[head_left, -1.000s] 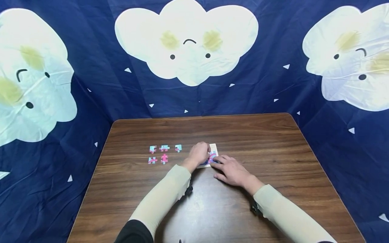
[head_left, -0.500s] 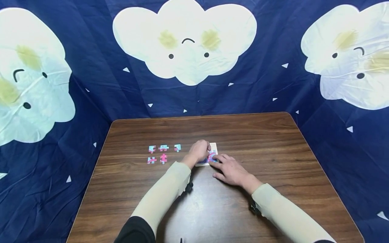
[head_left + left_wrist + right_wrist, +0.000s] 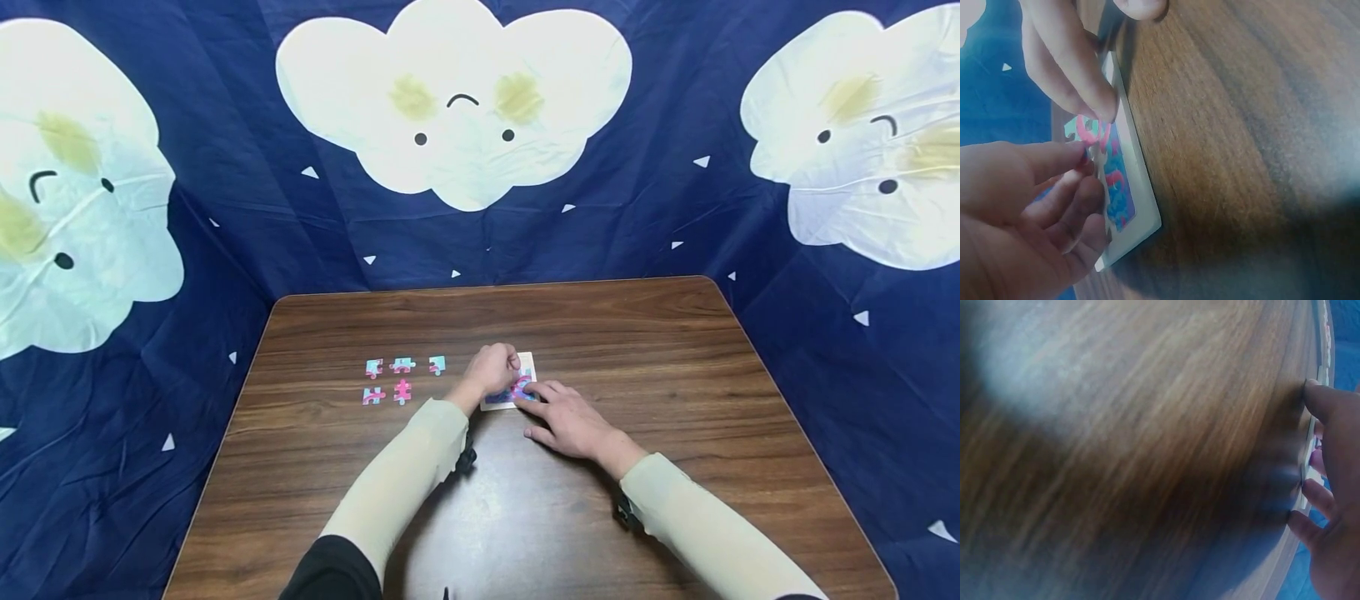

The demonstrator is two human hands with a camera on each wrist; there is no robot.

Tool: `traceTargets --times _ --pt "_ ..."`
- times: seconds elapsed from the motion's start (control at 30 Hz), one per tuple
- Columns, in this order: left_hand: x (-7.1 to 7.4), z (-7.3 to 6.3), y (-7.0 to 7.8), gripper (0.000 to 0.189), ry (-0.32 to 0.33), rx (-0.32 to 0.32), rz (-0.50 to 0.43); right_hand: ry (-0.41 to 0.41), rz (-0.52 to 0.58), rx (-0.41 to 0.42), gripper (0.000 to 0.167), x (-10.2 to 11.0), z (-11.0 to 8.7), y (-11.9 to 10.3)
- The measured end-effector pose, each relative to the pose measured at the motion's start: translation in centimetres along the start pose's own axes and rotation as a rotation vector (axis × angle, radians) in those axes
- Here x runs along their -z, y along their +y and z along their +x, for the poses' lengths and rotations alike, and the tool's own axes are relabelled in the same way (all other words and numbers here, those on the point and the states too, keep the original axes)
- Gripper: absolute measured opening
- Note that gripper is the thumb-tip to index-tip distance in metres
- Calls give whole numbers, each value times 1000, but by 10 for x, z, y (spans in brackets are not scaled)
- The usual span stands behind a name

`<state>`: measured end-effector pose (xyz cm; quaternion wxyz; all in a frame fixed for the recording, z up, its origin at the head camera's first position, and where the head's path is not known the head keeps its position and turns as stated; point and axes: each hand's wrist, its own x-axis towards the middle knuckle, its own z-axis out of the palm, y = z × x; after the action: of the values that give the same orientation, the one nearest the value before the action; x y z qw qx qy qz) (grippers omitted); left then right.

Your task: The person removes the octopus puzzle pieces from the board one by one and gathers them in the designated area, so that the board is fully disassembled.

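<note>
A jigsaw puzzle board (image 3: 527,359) with a pale frame lies flat on the table, its near part filled with blue, purple and pink pieces. Over its left side is my left hand (image 3: 492,369), hiding part of it. In the left wrist view, the thumb and forefinger pinch a small puzzle piece (image 3: 1084,155), of which only a bit of blue and red shows. My right hand (image 3: 576,423) has its fingers stretched out, the fingertips resting on the board's right side. The right wrist view shows those fingers at the board's edge.
Left of the board, several loose pink and light-blue puzzle pieces (image 3: 402,365) lie spread in two rows on the brown wooden table (image 3: 630,333). A dark blue cloth (image 3: 420,242) with white clouds stands behind and beside the table.
The left hand's fingers have lifted slightly off the board, showing a little more of it. The right hand stays in place. The whole head view has shifted a little.
</note>
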<state>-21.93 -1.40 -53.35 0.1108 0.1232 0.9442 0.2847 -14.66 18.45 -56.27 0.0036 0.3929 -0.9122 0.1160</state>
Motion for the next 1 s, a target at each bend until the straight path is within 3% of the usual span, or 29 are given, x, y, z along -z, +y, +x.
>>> traceTargets --times 0.33,0.57,0.87,1.0 --pt "4 -2 0 8 34 -20 -183 -3 9 -3 58 1 -1 -1" --pt "3 -3 -7 6 34 3 -269 -10 22 -8 57 2 -1 -3" --pt "11 -12 -11 9 5 67 -552 -27 42 -33 57 1 -1 -3" --pt "17 -17 -12 11 3 68 -605 -27 44 -37 57 2 -1 -3"
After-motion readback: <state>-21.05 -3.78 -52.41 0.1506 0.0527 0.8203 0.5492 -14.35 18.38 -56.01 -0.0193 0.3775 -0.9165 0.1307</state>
